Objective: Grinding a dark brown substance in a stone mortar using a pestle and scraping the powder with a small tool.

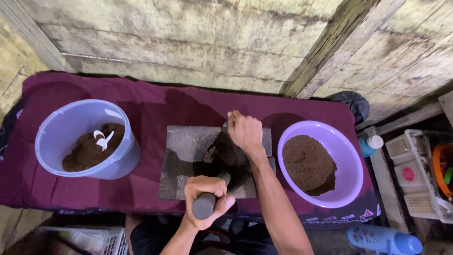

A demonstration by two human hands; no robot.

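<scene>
A maroon-clothed table bears a bucket, grinding stone and bowl.

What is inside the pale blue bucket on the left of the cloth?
The pale blue bucket holds dark brown powder with a white spoon resting on it. The powder covers the bucket's bottom, so anything beneath cannot be seen.

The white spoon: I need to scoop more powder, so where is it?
In the head view, the white spoon lies on brown powder inside the pale blue bucket, at the table's left end, left of the grinding stone.
</scene>
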